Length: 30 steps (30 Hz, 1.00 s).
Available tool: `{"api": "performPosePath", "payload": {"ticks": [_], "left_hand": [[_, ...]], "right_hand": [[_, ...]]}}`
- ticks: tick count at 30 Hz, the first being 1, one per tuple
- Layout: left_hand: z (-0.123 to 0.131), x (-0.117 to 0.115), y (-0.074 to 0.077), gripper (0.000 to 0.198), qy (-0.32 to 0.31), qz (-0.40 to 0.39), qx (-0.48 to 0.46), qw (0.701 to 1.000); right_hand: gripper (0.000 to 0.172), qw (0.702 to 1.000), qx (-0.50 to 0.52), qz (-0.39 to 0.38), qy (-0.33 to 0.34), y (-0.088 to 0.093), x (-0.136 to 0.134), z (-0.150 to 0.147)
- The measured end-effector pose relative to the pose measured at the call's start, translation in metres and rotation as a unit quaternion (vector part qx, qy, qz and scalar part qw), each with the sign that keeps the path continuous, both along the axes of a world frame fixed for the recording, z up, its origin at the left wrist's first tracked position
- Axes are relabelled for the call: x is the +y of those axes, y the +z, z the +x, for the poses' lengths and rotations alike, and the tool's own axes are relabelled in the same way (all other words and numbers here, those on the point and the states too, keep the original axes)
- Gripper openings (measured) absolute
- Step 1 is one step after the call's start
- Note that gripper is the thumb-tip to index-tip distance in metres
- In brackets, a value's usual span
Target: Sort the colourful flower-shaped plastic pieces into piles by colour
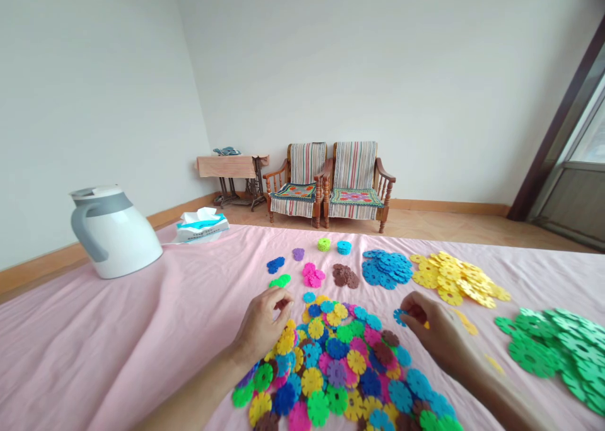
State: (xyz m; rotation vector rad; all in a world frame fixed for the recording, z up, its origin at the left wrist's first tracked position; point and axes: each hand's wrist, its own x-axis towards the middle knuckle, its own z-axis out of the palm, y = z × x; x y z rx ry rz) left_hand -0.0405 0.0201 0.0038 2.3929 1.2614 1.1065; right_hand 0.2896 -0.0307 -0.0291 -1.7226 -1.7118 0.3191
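My right hand [425, 324] pinches a blue snowflake disc [399, 317], a flat plastic building piece with a notched edge, just above the cloth. My left hand [265, 317] is over the left edge of a mixed pile of coloured snowflake discs [336, 373]. Its thumb and fingers curl together, and whether a small piece is between the tips I cannot make out. Just beyond the left hand lie a few green discs [280, 281]. A single light-blue disc [309, 297] lies at the far edge of the mixed pile.
Sorted heaps lie beyond: blue [386, 268], yellow [456, 276], green [558, 349], brown [345, 276], pink [312, 275], and small purple [298, 254], dark-blue [275, 264], lime [324, 244] and light-blue stacks [344, 247]. A white jug [125, 239] and tissue pack [202, 225] stand left on the pink cloth [142, 330].
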Motion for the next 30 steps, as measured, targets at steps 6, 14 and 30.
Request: {"api": "performPosePath", "payload": {"ticks": [6,14,30], "left_hand": [[0.000,-0.001,0.000,0.014,-0.003,0.004,0.001,1.000],[0.001,0.000,0.000,0.014,-0.001,-0.004,0.004,1.000],[0.001,0.000,-0.001,0.014,-0.007,-0.007,0.004,1.000]], "right_hand": [[0.014,0.997,0.072,-0.031,0.006,0.011,-0.001,-0.035],[0.008,0.999,0.029,-0.040,-0.005,0.009,-0.004,-0.043],[0.018,0.999,0.001,0.022,0.030,-0.007,-0.005,-0.054]]}}
